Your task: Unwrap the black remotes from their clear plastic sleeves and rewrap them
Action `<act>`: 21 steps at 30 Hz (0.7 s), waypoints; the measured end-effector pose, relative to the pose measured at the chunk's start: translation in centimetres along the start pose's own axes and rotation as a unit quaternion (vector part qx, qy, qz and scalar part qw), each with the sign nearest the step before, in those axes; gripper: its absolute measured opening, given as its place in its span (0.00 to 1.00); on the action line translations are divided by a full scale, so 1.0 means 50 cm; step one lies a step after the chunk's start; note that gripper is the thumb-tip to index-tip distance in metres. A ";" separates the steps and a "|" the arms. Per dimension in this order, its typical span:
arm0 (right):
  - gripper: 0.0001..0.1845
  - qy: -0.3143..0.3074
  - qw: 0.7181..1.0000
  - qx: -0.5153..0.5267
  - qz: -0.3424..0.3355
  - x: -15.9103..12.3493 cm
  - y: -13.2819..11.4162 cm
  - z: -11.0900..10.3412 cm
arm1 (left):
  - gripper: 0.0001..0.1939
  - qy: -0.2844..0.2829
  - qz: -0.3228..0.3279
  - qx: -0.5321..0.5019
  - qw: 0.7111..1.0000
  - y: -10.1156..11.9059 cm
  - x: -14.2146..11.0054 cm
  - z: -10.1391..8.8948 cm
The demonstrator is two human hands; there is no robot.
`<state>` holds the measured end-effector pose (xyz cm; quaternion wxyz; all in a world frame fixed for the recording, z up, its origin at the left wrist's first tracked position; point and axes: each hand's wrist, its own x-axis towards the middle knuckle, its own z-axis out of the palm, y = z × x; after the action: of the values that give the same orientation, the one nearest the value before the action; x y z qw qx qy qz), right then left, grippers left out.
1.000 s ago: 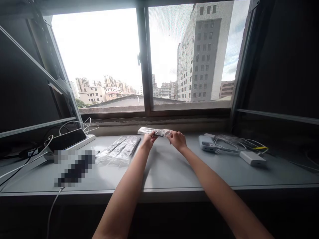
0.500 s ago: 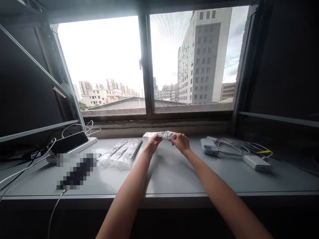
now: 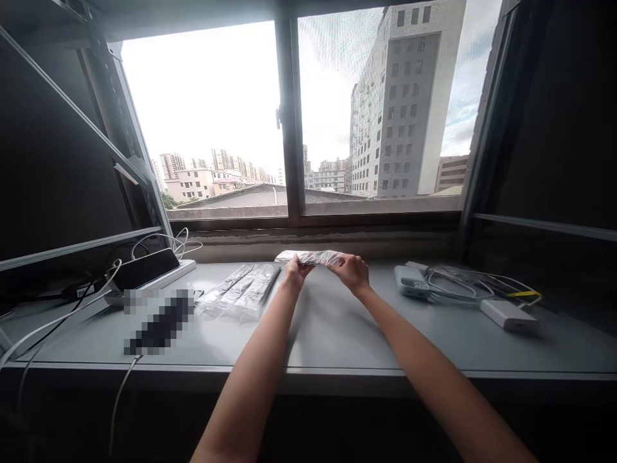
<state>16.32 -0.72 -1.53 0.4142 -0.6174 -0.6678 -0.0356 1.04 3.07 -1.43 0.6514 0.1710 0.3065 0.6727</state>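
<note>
Between my hands, raised over the back of the white desk (image 3: 337, 341), is a long, narrow packet in crinkled clear plastic (image 3: 308, 258). My left hand (image 3: 297, 272) is closed on its middle, thumb on top. At its right end, my right hand (image 3: 353, 271) pinches the wrapping with bent fingers. What lies inside the plastic cannot be made out. On the desk to the left of my left hand, several similar plastic-wrapped packets (image 3: 245, 287) lie flat side by side.
On the left, a phone (image 3: 149, 269) leans near a white power strip (image 3: 187, 265) with cables; a blurred-out dark object (image 3: 161, 325) lies in front. To the right are a pale blue power bank (image 3: 412, 281), coiled cables (image 3: 463, 289) and a white adapter box (image 3: 508, 315). A window (image 3: 294, 128) stands behind.
The view has shifted slightly, so the desk items appear a little further right and higher. My right hand has curled more over the packet's end; both hands keep their hold.
</note>
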 end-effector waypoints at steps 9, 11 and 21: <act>0.15 0.030 0.998 -0.009 -0.059 -0.005 -0.007 -0.001 | 0.13 0.038 0.035 -0.010 0.999 0.013 0.007 -0.002; 0.13 0.057 0.994 -0.013 -0.091 -0.004 -0.005 0.004 | 0.12 0.033 0.047 -0.004 0.998 0.015 0.008 -0.003; 0.07 0.126 0.965 -0.008 -0.228 -0.002 0.011 0.008 | 0.12 0.051 0.003 -0.032 0.998 0.025 0.019 -0.014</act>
<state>16.56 -0.44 -2.08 0.4710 -0.4424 -0.7330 -0.2125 -0.46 3.93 -1.32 0.6377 0.1162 0.3169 0.6924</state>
